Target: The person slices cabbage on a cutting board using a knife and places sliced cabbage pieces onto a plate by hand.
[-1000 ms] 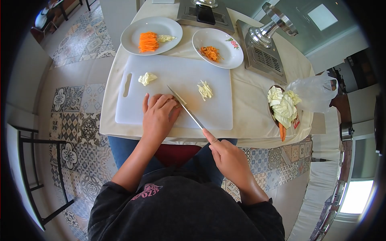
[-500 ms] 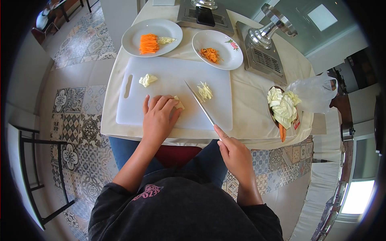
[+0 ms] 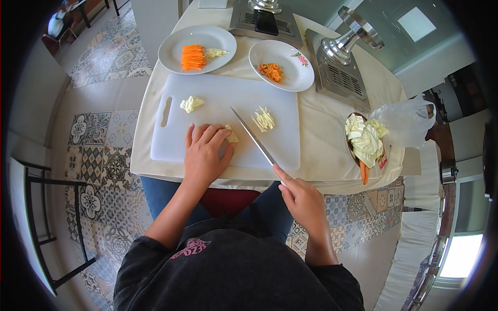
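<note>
Left fingers [image 3: 212, 133], half-curled, pinned cabbage [image 3: 233, 137] on the board [image 3: 271, 154]; right fingers [image 3: 286, 177] closed around a knife [image 3: 253, 137] over it. Cabbage seemed light, crisp, best held from above.

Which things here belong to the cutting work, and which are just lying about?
In use:
knife, in the right hand
pale vegetable piece, at the left hand
cutting board
pale cut strips
plate of orange strips

Probably just lying about:
black phone
plastic bag
</note>
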A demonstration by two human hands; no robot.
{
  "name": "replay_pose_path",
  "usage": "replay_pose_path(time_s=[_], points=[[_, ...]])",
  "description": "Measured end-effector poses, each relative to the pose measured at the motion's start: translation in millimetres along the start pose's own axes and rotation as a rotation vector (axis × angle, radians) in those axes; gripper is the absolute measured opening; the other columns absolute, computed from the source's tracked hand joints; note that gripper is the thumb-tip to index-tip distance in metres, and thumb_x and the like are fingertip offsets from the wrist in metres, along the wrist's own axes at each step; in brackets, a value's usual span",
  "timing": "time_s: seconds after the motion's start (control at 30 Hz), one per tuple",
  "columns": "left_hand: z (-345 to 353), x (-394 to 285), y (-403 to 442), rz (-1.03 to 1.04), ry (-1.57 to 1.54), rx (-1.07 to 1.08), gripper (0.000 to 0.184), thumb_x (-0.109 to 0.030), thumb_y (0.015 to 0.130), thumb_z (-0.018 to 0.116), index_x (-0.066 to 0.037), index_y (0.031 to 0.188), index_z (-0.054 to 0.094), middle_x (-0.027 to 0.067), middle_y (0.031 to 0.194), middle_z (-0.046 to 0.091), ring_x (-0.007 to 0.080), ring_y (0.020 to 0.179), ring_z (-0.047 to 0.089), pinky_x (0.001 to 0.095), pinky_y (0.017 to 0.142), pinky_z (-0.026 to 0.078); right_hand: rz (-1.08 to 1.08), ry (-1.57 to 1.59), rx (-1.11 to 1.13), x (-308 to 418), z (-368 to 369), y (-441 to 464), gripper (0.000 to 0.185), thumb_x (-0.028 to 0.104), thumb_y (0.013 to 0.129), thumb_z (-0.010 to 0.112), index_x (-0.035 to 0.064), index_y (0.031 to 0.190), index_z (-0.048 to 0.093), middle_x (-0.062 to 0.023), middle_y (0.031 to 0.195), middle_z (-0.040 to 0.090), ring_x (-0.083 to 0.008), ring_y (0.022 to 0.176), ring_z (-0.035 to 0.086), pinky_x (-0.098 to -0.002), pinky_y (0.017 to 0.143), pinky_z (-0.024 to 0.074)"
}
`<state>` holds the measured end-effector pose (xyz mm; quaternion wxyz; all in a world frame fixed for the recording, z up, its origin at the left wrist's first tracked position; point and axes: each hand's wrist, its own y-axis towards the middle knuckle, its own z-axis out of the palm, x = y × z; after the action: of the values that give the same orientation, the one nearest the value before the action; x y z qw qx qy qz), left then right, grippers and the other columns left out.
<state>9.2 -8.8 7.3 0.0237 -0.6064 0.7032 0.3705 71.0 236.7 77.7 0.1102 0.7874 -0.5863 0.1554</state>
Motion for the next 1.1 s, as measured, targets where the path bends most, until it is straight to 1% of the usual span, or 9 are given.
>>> replay_pose_path(time_s=[0.17,0.27,0.37,0.47,0.57,0.77,0.87,0.97,1.1], points=[[1.8,3.1,-2.0,-0.011,-0.022,-0.011,0.029,-0.017,0.08,0.076,-0.014,0.107,0.068,0.001,0.114,0.067,0.0264,0.116,0.058,0.0557,0.112,0.034,0.015,0.035,0.008,3.2,0.6,0.4,0.051,0.021,0.099,0.059,0.035,0.147,0.052,-0.0083,0.072,0.057,-0.0291,0.065,0.061,-0.0434,0.059,0.0492],[4.0,5.3,-2.9,0.016,-0.013,-0.043,0.026,-0.016,0.079,0.077,-0.013,0.104,0.069,0.001,0.114,0.066,0.0263,0.115,0.059,0.0561,0.111,0.035,0.023,0.14,0.0,3.8,3.6,0.6,0.05,0.02,0.099,0.059,0.0328,0.147,0.052,-0.0092,0.077,0.061,-0.0302,0.067,0.063,-0.0432,0.061,0.0503],[2.3,3.7,-1.4,-0.002,-0.023,-0.038,0.023,-0.02,0.082,0.076,-0.012,0.103,0.07,0.0016,0.111,0.066,0.026,0.115,0.058,0.0547,0.112,0.034,-0.008,0.202,0.003,10.7,2.6,0.0,0.05,0.019,0.1,0.058,0.0289,0.148,0.051,-0.0102,0.083,0.066,-0.0311,0.071,0.064,-0.0429,0.064,0.0516],[2.0,3.2,-1.5,0.0,-0.018,-0.024,0.025,-0.02,0.081,0.076,-0.012,0.104,0.069,0.002,0.111,0.066,0.0262,0.114,0.058,0.0547,0.112,0.034,-0.057,0.249,0.018,17.1,5.1,-1.1,0.051,0.017,0.1,0.057,0.0265,0.149,0.05,-0.0105,0.086,0.068,-0.0315,0.074,0.065,-0.0427,0.067,0.0523],[0.9,1.8,0.0,-0.002,0.003,-0.023,0.027,-0.017,0.079,0.078,-0.013,0.103,0.067,0.0003,0.11,0.066,0.0258,0.112,0.059,0.0566,0.11,0.036,-0.076,0.263,0.052,20.2,12.0,-1.7,0.053,0.016,0.1,0.057,0.0251,0.151,0.047,-0.0105,0.086,0.067,-0.0314,0.075,0.065,-0.0431,0.068,0.0523],[2.3,2.6,0.3,0.001,0.004,-0.037,0.029,-0.016,0.078,0.078,-0.012,0.104,0.066,0.0006,0.109,0.067,0.0264,0.111,0.06,0.0565,0.11,0.036,-0.048,0.263,0.066,27.7,19.7,-2.8,0.055,0.016,0.1,0.057,0.0256,0.153,0.044,-0.0118,0.083,0.065,-0.0315,0.073,0.065,-0.0442,0.067,0.0517],[2.1,2.7,0.2,-0.017,0.019,0.005,0.03,-0.021,0.08,0.076,-0.012,0.108,0.068,0.0017,0.112,0.066,0.0258,0.114,0.058,0.054,0.113,0.034,-0.043,0.268,0.049,27.2,21.7,-4.1,0.056,0.016,0.1,0.057,0.026,0.153,0.043,-0.0122,0.079,0.063,-0.032,0.071,0.064,-0.0445,0.067,0.0513],[2.5,2.9,0.2,-0.015,0.022,0.002,0.031,-0.021,0.08,0.076,-0.012,0.108,0.068,0.0017,0.112,0.066,0.0255,0.114,0.058,0.0537,0.113,0.034,-0.04,0.241,0.066,25.3,21.6,-4.1,0.056,0.016,0.1,0.057,0.026,0.153,0.043,-0.0122,0.077,0.062,-0.0323,0.07,0.063,-0.0446,0.066,0.0509],[4.0,3.7,-0.3,-0.013,0.033,-0.001,0.029,-0.022,0.08,0.076,-0.011,0.106,0.069,0.0017,0.112,0.066,0.0252,0.113,0.058,0.054,0.113,0.034,-0.055,0.311,0.076,24.2,19.7,-4.2,0.056,0.015,0.1,0.056,0.0232,0.154,0.042,-0.0148,0.078,0.063,-0.0348,0.07,0.063,-0.0458,0.067,0.0503]])
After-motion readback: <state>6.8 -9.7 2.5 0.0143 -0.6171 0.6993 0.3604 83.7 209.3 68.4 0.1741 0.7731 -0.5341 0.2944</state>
